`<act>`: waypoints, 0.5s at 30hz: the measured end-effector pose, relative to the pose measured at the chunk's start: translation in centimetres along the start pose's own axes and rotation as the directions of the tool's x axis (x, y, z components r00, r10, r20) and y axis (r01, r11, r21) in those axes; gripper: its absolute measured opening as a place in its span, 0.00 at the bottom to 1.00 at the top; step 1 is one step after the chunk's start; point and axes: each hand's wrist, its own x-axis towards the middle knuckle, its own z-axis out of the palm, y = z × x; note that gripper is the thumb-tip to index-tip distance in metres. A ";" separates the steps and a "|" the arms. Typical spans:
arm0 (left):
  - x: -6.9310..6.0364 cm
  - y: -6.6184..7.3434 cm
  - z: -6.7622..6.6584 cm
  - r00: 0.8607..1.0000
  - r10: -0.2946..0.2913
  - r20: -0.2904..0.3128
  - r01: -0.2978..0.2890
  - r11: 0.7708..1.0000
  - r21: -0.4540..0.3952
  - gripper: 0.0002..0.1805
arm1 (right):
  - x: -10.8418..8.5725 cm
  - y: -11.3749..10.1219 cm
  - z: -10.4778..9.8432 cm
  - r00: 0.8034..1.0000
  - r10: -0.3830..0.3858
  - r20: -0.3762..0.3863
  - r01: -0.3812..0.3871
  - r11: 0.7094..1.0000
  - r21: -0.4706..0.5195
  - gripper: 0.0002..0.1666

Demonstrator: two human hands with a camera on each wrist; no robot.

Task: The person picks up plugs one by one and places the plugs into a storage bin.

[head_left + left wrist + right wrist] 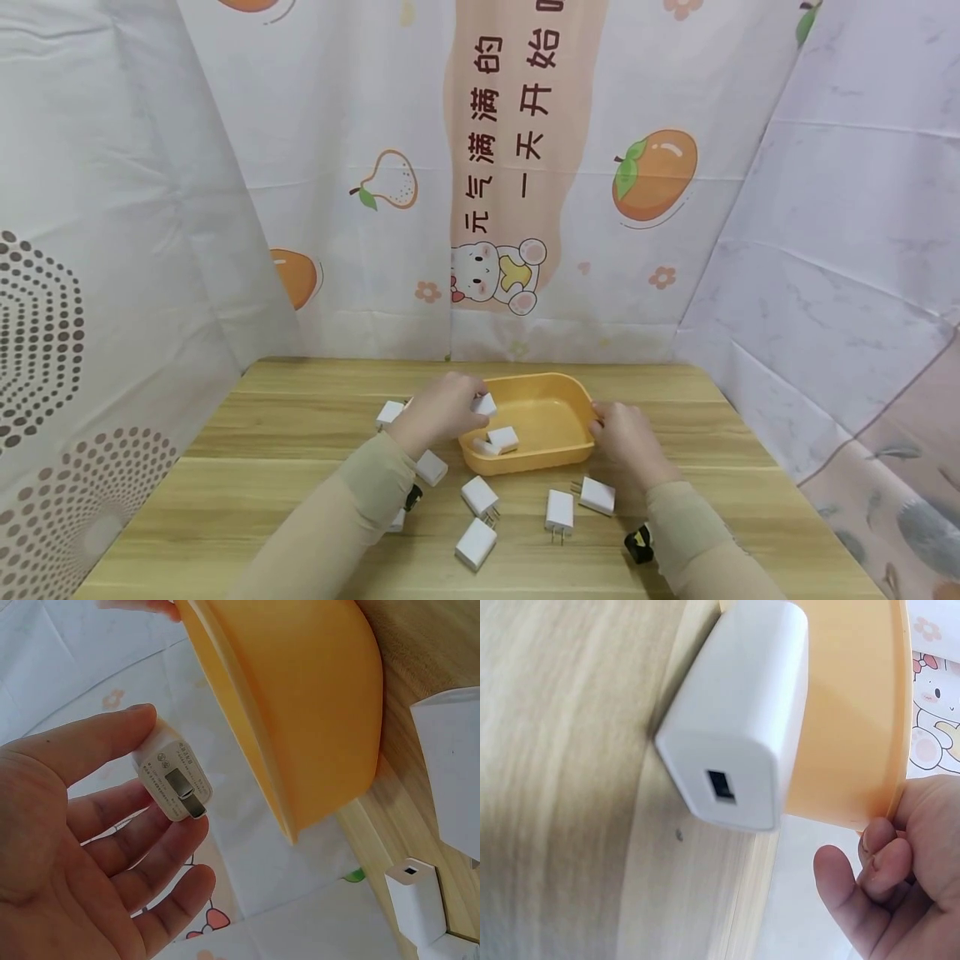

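Note:
Between thumb and fingers, my left hand [442, 406] pinches a white USB wall charger [485, 405] over the left part of a yellow plastic tray [551, 425]. The left wrist view shows this charger's [180, 784] printed face and metal prongs toward the camera. Inside the tray, at its left end, lie two white chargers [503, 438]. My right hand [628, 437] grips the tray's right end by the rim, its fingers curled there in the right wrist view. Close to the right wrist camera, one charger [720, 720] shows its USB port.
Several white chargers lie in front of the tray on the wooden table [225, 500], among them one charger [476, 544] near the front and another [597, 496] by the right forearm. One more charger [389, 414] sits left of the left hand. A printed curtain [360, 250] hangs behind.

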 end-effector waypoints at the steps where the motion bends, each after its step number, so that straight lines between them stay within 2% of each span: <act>1: 0.0 0.1 0.1 1.000 0.004 0.002 -0.004 1.000 0.010 0.22 | 0.0 0.0 0.0 1.000 0.003 0.006 -0.004 1.000 0.002 0.22; 7: 0.3 0.5 0.6 0.999 0.029 0.021 -0.031 0.997 0.068 0.19 | -0.1 0.2 0.1 1.000 0.018 0.018 -0.018 1.000 0.015 0.24; 15: 1.2 0.5 2.0 0.997 0.017 0.077 -0.022 0.998 0.061 0.15 | -0.1 0.2 0.1 1.000 0.010 0.011 -0.011 1.000 0.007 0.23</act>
